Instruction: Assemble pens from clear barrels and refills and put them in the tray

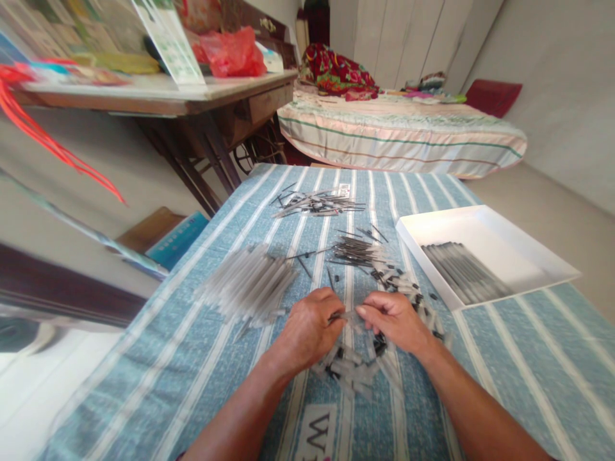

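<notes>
Left of the box, a slim part is pinched between left hand and right hand, seemingly to steady it; loose bits are strewn nearer the box, perhaps for easy reach; tubes are bundled farther left.

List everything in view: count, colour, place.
tablecloth: one, blue striped, foreground
box: one, white, right
boxed tubes: several, grey, inside box
loose tubes: many, pale grey, left
thin rods: many, mostly dark, middle and far
small parts: many, clear and black, around hands
desk: one, brown, left
bag: one, red, on desk
bed: one, pale striped, behind
cloth bundle: one, red, on bed
cupboard: one, pale, back
left hand: one, bare, holding small parts
right hand: one, bare, likewise
</notes>
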